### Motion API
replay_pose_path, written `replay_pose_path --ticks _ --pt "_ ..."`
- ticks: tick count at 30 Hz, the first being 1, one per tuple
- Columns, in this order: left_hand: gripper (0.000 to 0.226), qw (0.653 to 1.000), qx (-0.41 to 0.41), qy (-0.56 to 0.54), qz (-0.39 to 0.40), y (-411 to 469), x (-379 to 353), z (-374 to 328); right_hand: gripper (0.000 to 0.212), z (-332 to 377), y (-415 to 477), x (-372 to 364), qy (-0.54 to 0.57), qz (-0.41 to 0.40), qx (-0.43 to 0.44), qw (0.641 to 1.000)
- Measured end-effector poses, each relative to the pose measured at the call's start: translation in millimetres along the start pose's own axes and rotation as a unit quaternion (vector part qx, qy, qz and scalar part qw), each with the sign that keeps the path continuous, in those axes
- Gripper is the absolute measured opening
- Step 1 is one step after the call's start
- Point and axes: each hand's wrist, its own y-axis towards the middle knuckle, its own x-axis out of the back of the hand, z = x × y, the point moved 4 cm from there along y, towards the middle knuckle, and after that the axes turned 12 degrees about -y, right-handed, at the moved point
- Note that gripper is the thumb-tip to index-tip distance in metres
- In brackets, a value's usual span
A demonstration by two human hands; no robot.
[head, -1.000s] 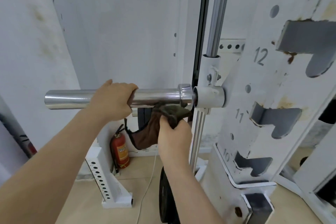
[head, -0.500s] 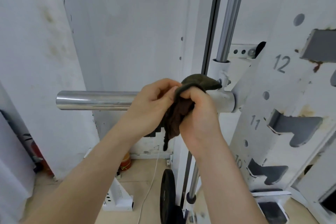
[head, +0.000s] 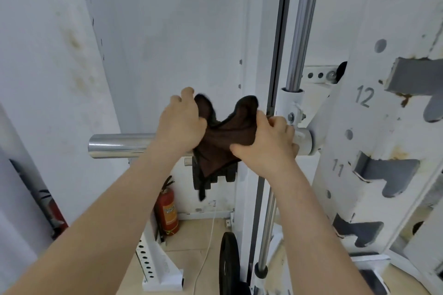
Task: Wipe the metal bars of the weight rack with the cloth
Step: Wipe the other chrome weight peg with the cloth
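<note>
A shiny horizontal metal bar sticks out to the left from the white rack collar. A dark brown cloth is spread between both hands in front of the bar, its lower corner hanging down. My left hand grips the cloth's left edge above the bar. My right hand grips the right edge, close to the collar. A vertical chrome guide rod rises above the collar. The bar's middle is hidden behind the cloth and hands.
The white numbered rack upright with grey hook slots stands at the right. A red fire extinguisher, a perforated white foot, a white cable and a black weight plate are on the floor below. White walls close in on the left.
My left hand left the bar and took hold of the cloth. Both hands then pulled apart, spreading the bunched cloth open above the bar.
</note>
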Motion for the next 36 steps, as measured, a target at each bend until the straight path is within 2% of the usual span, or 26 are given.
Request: replay_pose_path --ticks 1,3,5,6,8,10,14,17,19,20,22,23,25,27,30,32,34,36 --pt "0.054 0.992 -0.065 0.091 -0.051 -1 -2 1 0.082 -3 1 -1 0.004 -0.003 0.015 1.000" --pt "0.048 0.965 -0.209 0.119 -0.104 -19 -10 -9 0.079 -10 4 2 0.124 -0.042 0.018 0.991" --pt "0.037 0.953 -0.287 0.092 0.003 -34 -35 -18 0.069 -16 7 9 0.244 -0.091 -0.015 0.965" --pt "0.045 0.949 -0.287 0.112 0.066 -37 -51 -20 0.065 -18 9 9 0.269 -0.097 -0.032 0.958" --pt "0.060 0.934 -0.285 0.193 0.101 -31 -77 -24 0.060 -18 8 6 0.297 -0.096 -0.048 0.949" --pt "0.058 0.925 -0.281 0.241 0.084 -19 -88 -30 0.057 -17 5 0 0.318 -0.114 -0.062 0.939" --pt "0.064 0.918 -0.313 0.241 0.032 -20 -74 -8 0.048 -8 1 -4 0.281 -0.198 -0.058 0.937" --pt "0.081 0.940 -0.247 0.235 0.026 -32 -27 58 0.042 8 2 -8 0.282 -0.197 -0.027 0.939" --pt "0.088 0.957 -0.193 0.209 0.056 -36 6 86 0.043 18 3 -13 0.265 -0.170 0.003 0.949" --pt "0.085 0.965 -0.185 0.160 0.092 -35 17 89 0.044 23 5 -15 0.234 -0.155 0.022 0.960" --pt "0.056 0.971 -0.180 0.036 0.151 -28 20 73 0.047 30 11 -18 0.170 -0.124 0.053 0.976" --pt "0.045 0.971 -0.190 0.016 0.144 -23 14 59 0.048 32 15 -18 0.157 -0.118 0.056 0.979" --pt "0.039 0.971 -0.219 0.073 0.068 -17 -6 34 0.047 36 23 -19 0.177 -0.121 0.049 0.976" --pt "0.043 0.951 -0.250 0.180 -0.034 -19 -35 19 0.039 41 25 -24 0.205 -0.126 0.034 0.970" --pt "0.048 0.951 -0.214 0.217 -0.058 -22 -38 35 0.027 43 27 -34 0.148 -0.133 0.037 0.979" --pt "0.050 0.954 -0.168 0.232 -0.086 -22 -5 78 0.028 47 27 -38 0.107 -0.128 0.059 0.984" --pt "0.047 0.963 -0.095 0.226 -0.114 -23 37 129 0.038 55 25 -46 0.019 -0.125 0.099 0.987" --pt "0.041 0.980 0.006 0.125 -0.153 -24 65 162 0.051 62 22 -57 -0.100 -0.126 0.115 0.980"
